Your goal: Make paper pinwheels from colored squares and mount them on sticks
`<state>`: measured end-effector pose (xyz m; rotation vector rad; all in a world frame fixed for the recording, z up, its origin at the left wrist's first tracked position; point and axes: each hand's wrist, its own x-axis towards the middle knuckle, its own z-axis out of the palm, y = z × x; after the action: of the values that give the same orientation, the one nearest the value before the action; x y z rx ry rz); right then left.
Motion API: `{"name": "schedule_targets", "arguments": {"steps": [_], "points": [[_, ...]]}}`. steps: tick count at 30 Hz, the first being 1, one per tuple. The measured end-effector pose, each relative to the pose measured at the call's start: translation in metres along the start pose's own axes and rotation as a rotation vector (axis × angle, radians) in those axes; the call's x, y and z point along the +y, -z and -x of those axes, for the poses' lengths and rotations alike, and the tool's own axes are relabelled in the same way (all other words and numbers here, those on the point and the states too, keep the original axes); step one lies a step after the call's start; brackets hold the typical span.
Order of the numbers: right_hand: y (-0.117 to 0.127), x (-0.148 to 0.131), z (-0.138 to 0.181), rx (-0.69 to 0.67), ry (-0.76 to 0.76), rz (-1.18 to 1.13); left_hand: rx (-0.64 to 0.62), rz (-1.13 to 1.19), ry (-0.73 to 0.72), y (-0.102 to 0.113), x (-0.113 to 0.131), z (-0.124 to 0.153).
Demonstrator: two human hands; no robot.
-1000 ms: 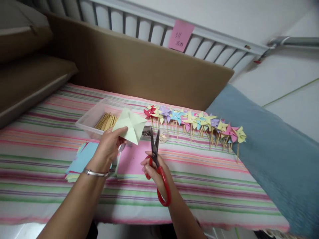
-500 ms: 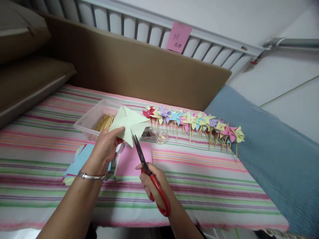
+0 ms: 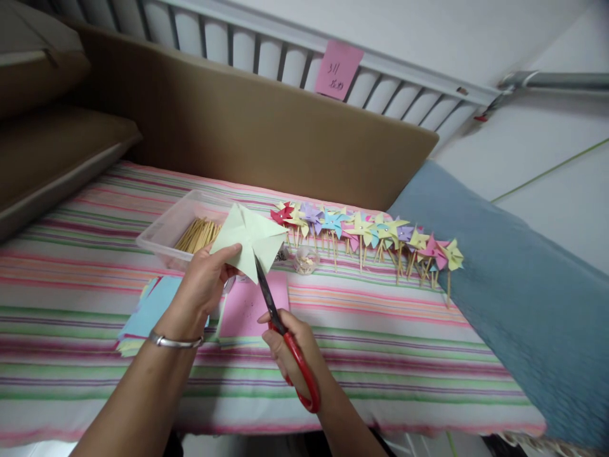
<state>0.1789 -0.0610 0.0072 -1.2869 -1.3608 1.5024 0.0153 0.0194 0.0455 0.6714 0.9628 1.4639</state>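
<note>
My left hand (image 3: pixel 202 282) pinches a pale green creased paper square (image 3: pixel 250 238) and holds it above the striped cloth. My right hand (image 3: pixel 290 343) grips red-handled scissors (image 3: pixel 285 343); their dark blades reach up into the lower edge of the green paper. A silver bracelet (image 3: pixel 174 341) sits on my left wrist.
A clear plastic tray (image 3: pixel 164 231) of wooden sticks stands behind the paper. A row of finished coloured pinwheels (image 3: pixel 366 231) lies to the right. Pink paper (image 3: pixel 252 304) and blue sheets (image 3: pixel 152 308) lie under my hands. A cardboard panel (image 3: pixel 266 136) stands behind, a blue cloth (image 3: pixel 514 298) at right.
The scissors swung from upright beside the paper to tilted left, blades now closed into the green paper's lower edge. My left hand barely moved.
</note>
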Motion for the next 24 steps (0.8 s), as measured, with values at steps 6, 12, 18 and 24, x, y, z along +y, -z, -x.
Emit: {"name": "schedule_targets", "arguments": {"steps": [6, 12, 18, 24], "points": [[-0.001, -0.004, 0.001, 0.004, -0.012, 0.012, 0.001, 0.015, -0.004, 0.0, 0.0, 0.0], [-0.002, -0.005, 0.002, 0.01, -0.009, 0.021, 0.016, 0.002, 0.001, 0.0, 0.0, 0.0], [0.0, 0.004, -0.004, 0.015, 0.012, 0.11, 0.045, 0.047, -0.024, -0.001, 0.002, -0.001], [0.001, 0.017, -0.007, -0.054, 0.034, 0.128, 0.117, 0.079, -0.091, 0.012, 0.012, -0.004]]}}
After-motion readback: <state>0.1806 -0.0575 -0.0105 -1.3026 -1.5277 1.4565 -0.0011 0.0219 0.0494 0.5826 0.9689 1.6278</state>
